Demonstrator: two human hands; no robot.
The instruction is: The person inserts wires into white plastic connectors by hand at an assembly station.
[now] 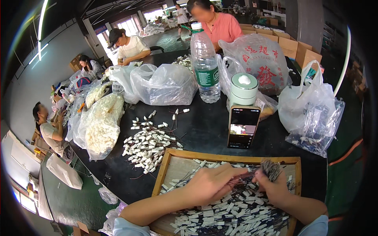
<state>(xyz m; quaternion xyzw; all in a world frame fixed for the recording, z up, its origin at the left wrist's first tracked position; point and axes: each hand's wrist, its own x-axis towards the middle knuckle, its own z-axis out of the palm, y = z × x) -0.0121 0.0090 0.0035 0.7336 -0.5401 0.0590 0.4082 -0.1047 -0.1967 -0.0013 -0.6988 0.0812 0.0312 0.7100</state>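
Both my hands are above a shallow wooden-framed tray (232, 158) full of small white connectors (220, 218) with thin dark wires. My right hand (275, 189) is closed around a bundle of thin wires (271, 168), whose greyish ends fan out above the thumb. From the left, my left hand (212, 181) reaches across with its fingers pinched together near dark wire ends (246, 176) that run toward the bundle. Exactly how many wires sit in that pinch is hidden. Left of the tray, a loose pile of white wired connectors (149, 145) lies on the black table.
Behind the tray a phone (243, 128) leans against a pale green flask (244, 88). A plastic bottle (206, 67) and plastic bags (163, 84) stand farther back. A bag of white parts (103, 128) sits left, another bag (311, 110) right. Several people work around the table.
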